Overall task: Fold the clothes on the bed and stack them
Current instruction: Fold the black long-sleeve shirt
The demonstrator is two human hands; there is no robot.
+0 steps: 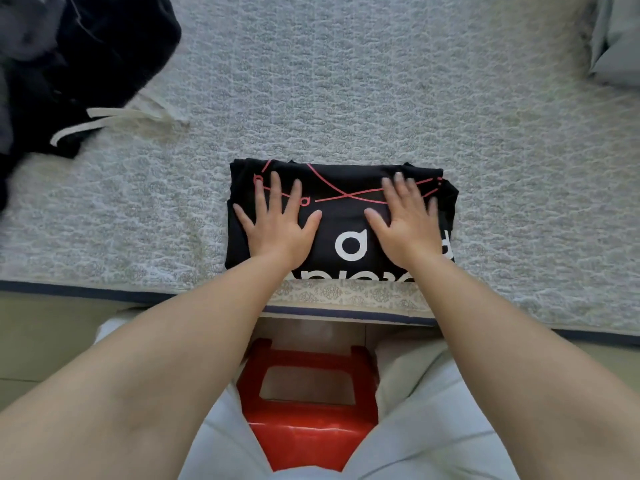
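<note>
A black T-shirt [341, 183] with thin red lines and white letters lies folded into a compact rectangle near the bed's front edge. My left hand [277, 223] presses flat on its left half, fingers straight and spread. My right hand [407, 220] lies flat on its right half in the same way. Neither hand grips the cloth. A heap of unfolded dark clothes [86, 64] with a white drawstring sits at the far left of the bed.
The bed [346, 81] is covered with a grey patterned quilt. A pale grey pillow or cloth [616, 39] lies at the far right corner. Below the bed edge, a red plastic stool [308, 400] stands between my legs.
</note>
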